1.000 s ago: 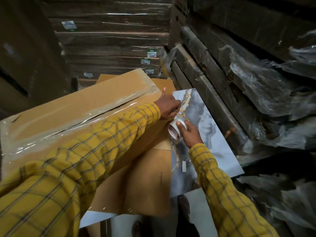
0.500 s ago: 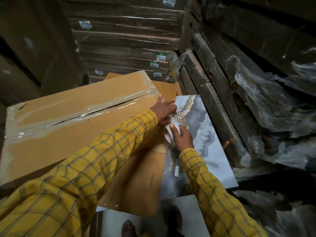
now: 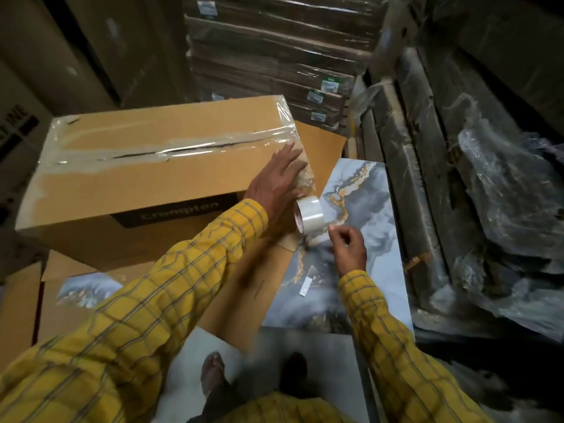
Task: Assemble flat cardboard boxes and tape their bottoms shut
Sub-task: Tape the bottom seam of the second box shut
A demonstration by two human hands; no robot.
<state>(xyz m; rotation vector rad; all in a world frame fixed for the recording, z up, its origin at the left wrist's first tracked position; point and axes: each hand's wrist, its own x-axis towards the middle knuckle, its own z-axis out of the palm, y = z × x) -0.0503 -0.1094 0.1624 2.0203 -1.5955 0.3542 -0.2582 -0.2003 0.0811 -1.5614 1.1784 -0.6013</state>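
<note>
- Head view, the only one: the box [image 3: 146, 178] sat bottom-up in front of the person, brown cardboard, with clear tape [image 3: 171, 149] run along the centre seam and wrapped over both ends.
- The near side of the box had a dark panel with "Crompton" [image 3: 180, 210] printed on it, upside down from this angle.
- Left hand [image 3: 276, 181] lay flat with fingers straight, pressing the tape down at the box's right end, where it folded over the corner. Not gripping anything, just smoothing.
- The tape roll [image 3: 309, 214] hung just off that corner, right below the left hand, with crinkled tape running from it up to the box.
- Right hand [image 3: 348, 244] was just beside the roll, fingers curled, thumb and fingertips pinching the tape at the roll's lower edge as far as I could tell. It was a bit blurry there.
- Both sleeves were yellow plaid.
- A marble-look tile [image 3: 363, 206], grey with gold veins, lay under the hands, with a small white tag [image 3: 305, 285] on it, too small to read.
- Flat cardboard [image 3: 320, 141] stuck out behind the box.
- Stacked wrapped cartons [image 3: 268, 56] at the back had green-and-white labels [image 3: 329, 85], text unreadable.
- Far left, a carton [image 3: 18, 129] showed partial black letters, something like "INE".
- Two feet [image 3: 213, 374] showed at the bottom of the shot.
</note>
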